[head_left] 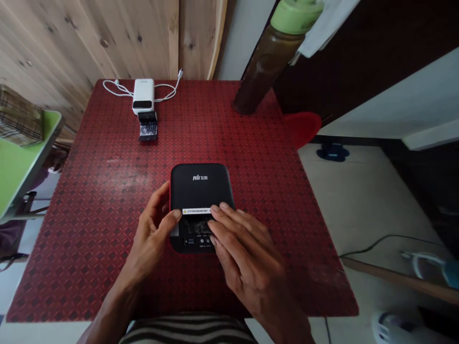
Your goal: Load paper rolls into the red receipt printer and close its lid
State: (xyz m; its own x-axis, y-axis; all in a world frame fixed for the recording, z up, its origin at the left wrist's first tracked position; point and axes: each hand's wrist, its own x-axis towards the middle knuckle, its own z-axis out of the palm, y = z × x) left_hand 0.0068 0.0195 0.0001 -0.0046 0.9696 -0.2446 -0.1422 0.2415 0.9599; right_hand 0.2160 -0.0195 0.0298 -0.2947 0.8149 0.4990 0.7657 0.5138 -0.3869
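Steadying the black FEIE device (201, 191) at the near-middle part of the red patterned table (107, 215), your left hand (152, 234) clasps it on the side toward the table's left edge, while your right hand (251, 253) lies over the side toward the table's right edge; whether that hand grips or only presses, I cannot tell. You have the device set flat already, its white warning label (197, 210) and dark recess (195, 226) partly in view, yet the handling looks unfinished with both hands on it, and what exactly remains does not show.
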